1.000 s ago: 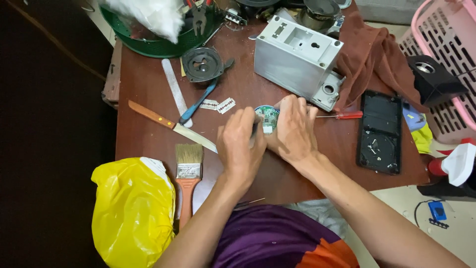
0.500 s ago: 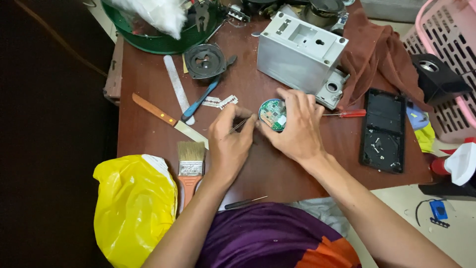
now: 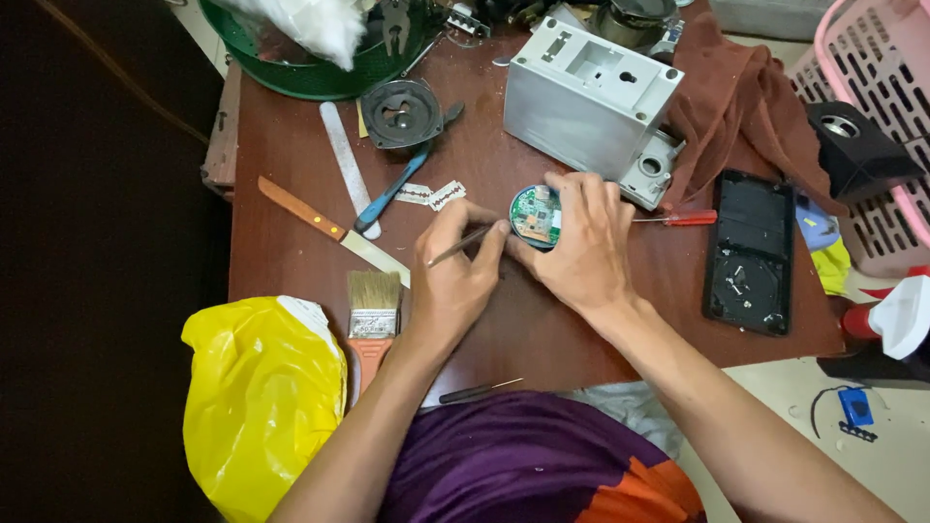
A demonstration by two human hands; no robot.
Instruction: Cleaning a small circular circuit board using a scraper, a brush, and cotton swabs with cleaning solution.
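A small round green circuit board in a dark circular housing is held on the brown wooden table, just left of table centre, at about 11 o'clock from the right hand. The right hand is closed around the disc's right and lower rim, fingers over the top edge. A thin metal probe or tweezer is pinched in the left hand, its tip aimed at the disc from about 8 o'clock. The board is judged light, rigid and fragile, with small parts on its face; it is best gripped by the outer rim, not the component side, and it could slide on the smooth tabletop. A grey metal casing sits at 1 o'clock of the disc, a red-handled screwdriver at 3 o'clock, razor blades at 10 o'clock, and a knife and a paintbrush are seen farther left.
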